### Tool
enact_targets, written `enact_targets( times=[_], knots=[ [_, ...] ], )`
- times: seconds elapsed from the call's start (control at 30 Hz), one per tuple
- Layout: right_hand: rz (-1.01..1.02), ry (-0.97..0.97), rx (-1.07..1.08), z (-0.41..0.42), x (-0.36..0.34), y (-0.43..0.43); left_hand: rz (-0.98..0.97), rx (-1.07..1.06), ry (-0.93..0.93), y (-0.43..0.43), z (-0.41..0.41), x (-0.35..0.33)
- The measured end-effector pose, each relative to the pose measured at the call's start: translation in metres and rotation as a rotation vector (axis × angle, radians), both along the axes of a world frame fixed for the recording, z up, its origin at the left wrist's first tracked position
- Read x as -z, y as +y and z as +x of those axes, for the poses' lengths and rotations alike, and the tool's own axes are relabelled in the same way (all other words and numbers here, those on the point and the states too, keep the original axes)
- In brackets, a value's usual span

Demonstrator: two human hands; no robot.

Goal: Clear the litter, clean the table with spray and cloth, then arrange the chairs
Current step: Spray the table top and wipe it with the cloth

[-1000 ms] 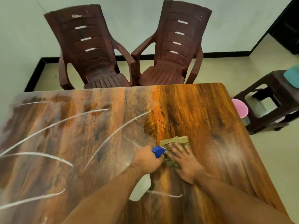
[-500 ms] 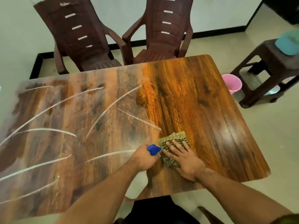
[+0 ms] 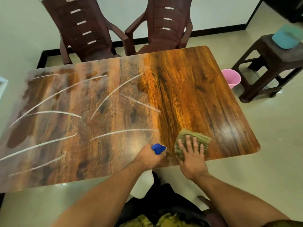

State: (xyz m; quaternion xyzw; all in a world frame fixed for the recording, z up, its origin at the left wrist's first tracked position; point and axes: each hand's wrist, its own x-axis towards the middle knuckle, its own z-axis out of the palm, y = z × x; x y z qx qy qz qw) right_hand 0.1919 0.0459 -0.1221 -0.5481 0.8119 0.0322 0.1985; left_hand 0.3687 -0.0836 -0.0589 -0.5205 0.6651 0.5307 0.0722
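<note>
A glossy wood-grain table (image 3: 188,82) fills the view, with white smear streaks (image 3: 114,94) across its left half. My right hand (image 3: 191,154) presses flat, fingers spread, on a folded green cloth (image 3: 195,136) near the table's front right edge. My left hand (image 3: 147,158) grips a white spray bottle with a blue nozzle (image 3: 158,148) just left of the cloth; the bottle body hangs below the table edge. Two dark brown plastic chairs, one on the left (image 3: 82,28) and one on the right (image 3: 167,23), stand behind the far edge.
A pink bucket (image 3: 231,78) sits on the floor right of the table. Beside it stands a dark stool (image 3: 268,63) carrying a teal object (image 3: 287,36). Pale floor surrounds the table; a wall runs behind the chairs.
My right hand has slid the cloth toward the near right edge of the table. The view has pulled back and tilted down, showing the table's front edge and my lap.
</note>
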Motion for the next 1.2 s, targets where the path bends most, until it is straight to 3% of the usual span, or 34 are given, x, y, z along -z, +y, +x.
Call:
enact_targets(
  times=[0.07, 0.13, 0.3, 0.4, 0.47, 0.57, 0.6, 0.63, 0.73, 0.77, 0.8, 0.9, 0.93, 0.97, 1.03, 1.07, 1.1, 1.2],
  knots=[
    [-0.042, -0.040, -0.415, 0.008, 0.002, 0.014, -0.005, 0.010, -0.005, 0.007, 0.005, 0.001],
    [-0.088, -0.037, -0.542, -0.005, 0.004, 0.021, -0.021, 0.046, -0.030, 0.011, 0.011, 0.001],
    [-0.025, -0.025, 0.097, 0.008, -0.002, 0.016, -0.067, 0.028, -0.064, 0.020, 0.041, 0.004],
    [-0.012, -0.076, 0.290, 0.039, -0.004, -0.005, -0.063, -0.011, -0.069, 0.021, 0.054, 0.001],
    [-0.010, -0.093, 0.168, 0.064, -0.002, -0.013, -0.079, -0.006, -0.094, 0.016, 0.062, 0.005],
    [0.008, -0.119, -0.420, 0.089, -0.004, -0.014, -0.079, 0.007, -0.082, 0.003, 0.072, 0.006],
    [0.020, -0.126, -0.514, 0.086, -0.006, -0.016, -0.093, 0.014, -0.080, -0.004, 0.076, 0.005],
    [0.035, -0.118, -0.486, 0.084, -0.010, -0.020, -0.108, 0.033, -0.075, -0.012, 0.080, 0.003],
    [0.035, -0.031, 0.186, 0.100, -0.011, -0.038, -0.175, 0.022, -0.041, -0.032, 0.091, 0.003],
    [0.066, -0.032, 0.272, 0.121, -0.011, -0.048, -0.192, 0.031, -0.029, -0.041, 0.097, 0.004],
    [0.062, -0.045, 0.204, 0.142, -0.011, -0.053, -0.199, 0.043, -0.015, -0.046, 0.100, 0.004],
    [0.031, -0.112, -0.306, 0.167, -0.009, -0.056, -0.169, 0.122, 0.032, -0.066, 0.110, 0.003],
    [-0.002, -0.116, -0.312, 0.156, -0.007, -0.056, -0.159, 0.143, 0.050, -0.073, 0.113, 0.002],
    [-0.031, -0.090, -0.188, 0.147, -0.005, -0.059, -0.159, 0.161, 0.063, -0.080, 0.115, 0.000],
    [-0.004, -0.034, 0.350, 0.136, -0.006, -0.067, -0.159, 0.181, 0.075, -0.092, 0.119, 0.000],
    [0.025, -0.032, 0.522, 0.139, -0.007, -0.077, -0.156, 0.178, 0.081, -0.096, 0.120, -0.001],
    [0.042, -0.034, 0.516, 0.144, -0.012, -0.089, -0.155, 0.179, 0.087, -0.099, 0.120, -0.002],
    [0.046, -0.121, 0.016, 0.148, -0.023, -0.105, -0.162, 0.217, 0.129, -0.107, 0.115, -0.005]
  ],
)
